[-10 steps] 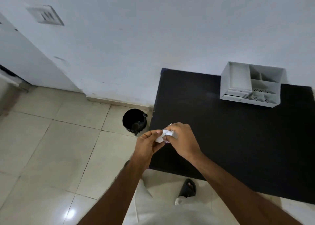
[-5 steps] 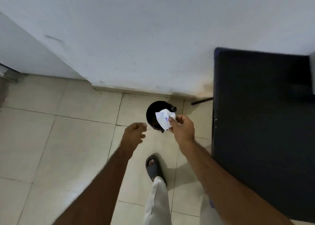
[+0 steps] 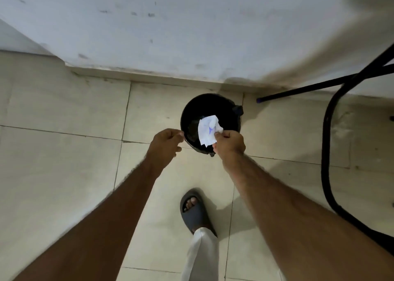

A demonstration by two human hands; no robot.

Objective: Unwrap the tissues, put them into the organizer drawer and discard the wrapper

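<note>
A dark slipper (image 3: 195, 212) rests on beige floor tiles (image 3: 64, 163) (scuffed white wall (image 3: 170, 25) behind), black table legs (image 3: 332, 84) right.

The right hand (image 3: 229, 141), which a second ago worked the crumpled white wrapper (image 3: 208, 130) together with the left hand (image 3: 167, 143) beside the bin (image 3: 210, 110), now pinches it alone directly over the bin's mouth. The left hand has let go and curls empty at the bin's near-left rim. The sandalled foot (image 3: 195, 210) has stepped closer.
</note>
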